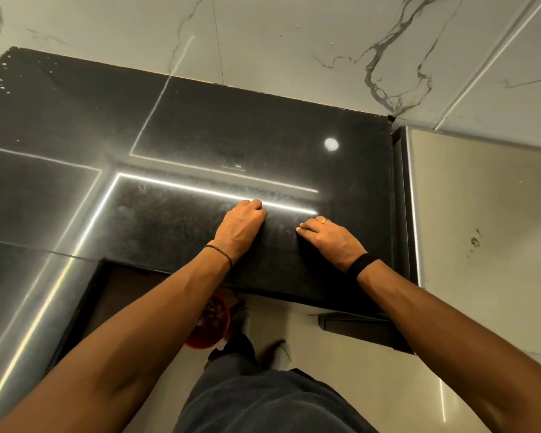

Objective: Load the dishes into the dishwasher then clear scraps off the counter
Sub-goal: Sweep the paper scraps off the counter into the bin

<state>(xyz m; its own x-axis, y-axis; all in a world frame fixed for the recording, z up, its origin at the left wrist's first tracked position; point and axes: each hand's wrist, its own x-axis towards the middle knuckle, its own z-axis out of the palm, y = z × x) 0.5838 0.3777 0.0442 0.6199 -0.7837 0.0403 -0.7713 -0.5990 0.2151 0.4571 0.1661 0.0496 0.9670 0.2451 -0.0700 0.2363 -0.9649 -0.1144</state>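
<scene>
Counter: black polished stone, carrying reflections of strip lights and one round lamp; a dull, dusty film lies across the near part.
Left hand: rests on the counter near its front edge, fingers curled under so the knuckles face away; the palm side is hidden, so I cannot tell whether it holds anything.
Right hand: rests on the counter just right of the left hand, the two apart; fingers bent, thumb tip drawn against the forefinger and touching the stone. Cannot tell if anything is pinched there.
Ring: gold band on a right-hand finger.
Wrists: thin dark cord on the left, wide black band on the right.
Scraps: small pale specks scattered at the far left corner of the counter, well apart from both hands.
Red bucket: on the floor below the counter's front edge, partly hidden by the left forearm; dark mixed matter inside.
Wall: white marble-look tile with grey veins, behind the counter.
Steel surface: brushed metal top just beside the counter's right end, with a few dark marks.
</scene>
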